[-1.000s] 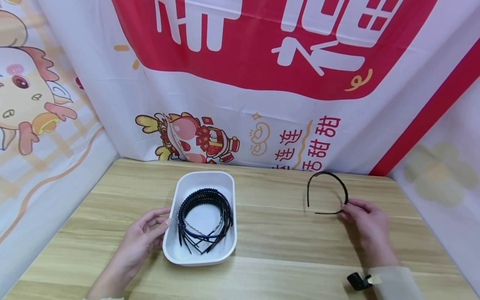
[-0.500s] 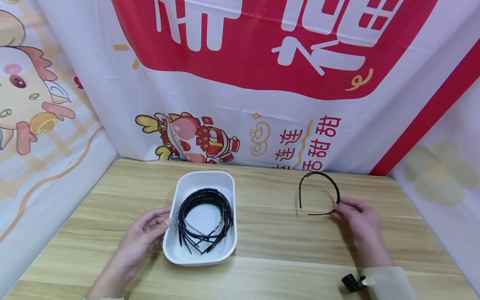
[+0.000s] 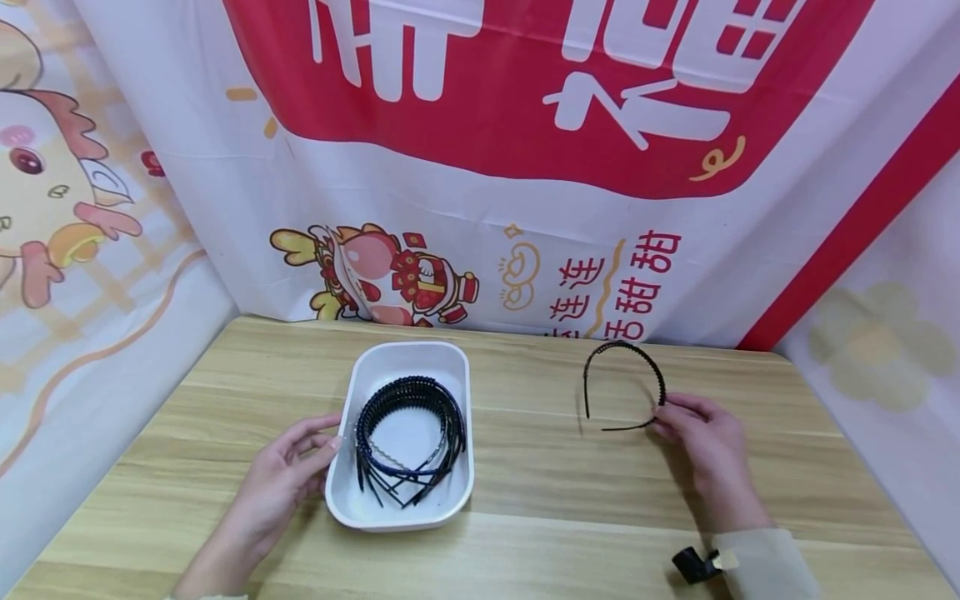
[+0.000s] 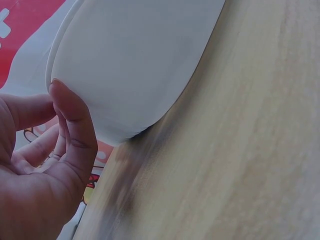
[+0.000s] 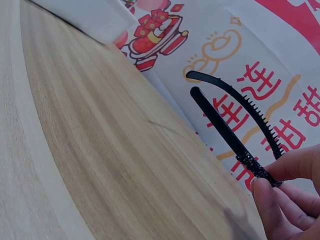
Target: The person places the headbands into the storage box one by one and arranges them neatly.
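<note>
My right hand pinches a thin black headband between thumb and fingers, at one side of its curve. In the right wrist view the headband shows small teeth along one arm and a sparkly patch near the fingertips. It is held up above the table, both ends pointing left. At the left, my left hand grips the rim of a white plastic tray with curled fingers. Inside the tray lies a loose ring of several black and dark blue headbands. From the left wrist view only the tray's outer wall shows.
The tray stands on a wood-grain table. Behind it hangs a white and red printed cloth, with more cloth along both sides. A small black device is attached at the right sleeve.
My right hand has moved a little to the left, carrying the headband towards the tray. The left hand, the tray and the headbands in it have stayed in place.
</note>
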Available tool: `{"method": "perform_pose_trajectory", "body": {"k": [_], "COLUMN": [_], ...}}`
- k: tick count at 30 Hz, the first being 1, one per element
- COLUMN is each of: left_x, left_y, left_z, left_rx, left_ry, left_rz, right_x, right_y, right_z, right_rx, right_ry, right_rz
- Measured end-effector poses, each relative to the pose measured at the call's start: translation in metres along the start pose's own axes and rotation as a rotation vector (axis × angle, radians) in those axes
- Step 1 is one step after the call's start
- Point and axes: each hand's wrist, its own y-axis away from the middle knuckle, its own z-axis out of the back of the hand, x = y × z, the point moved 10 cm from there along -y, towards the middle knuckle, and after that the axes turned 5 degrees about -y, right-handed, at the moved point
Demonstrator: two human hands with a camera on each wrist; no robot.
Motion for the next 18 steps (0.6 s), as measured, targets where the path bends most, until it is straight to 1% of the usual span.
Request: {"method": "perform_pose_trajectory", "body": {"k": [8,18], "left_x": [-0.001,-0.001], "left_y": [0.0,0.0], "left_z": [0.0,0.0], "left_rx": [0.003,0.003], "left_ry": [0.001,0.001], "left_rz": [-0.013,-0.012], "right_x": [0.002,0.0], "right_y": [0.002,0.003], "right_z": [-0.007,-0.019], "right_rx": [-0.004,0.037], "right_ry": [0.037,0.021], "right_rz": [0.006,0.01]}}
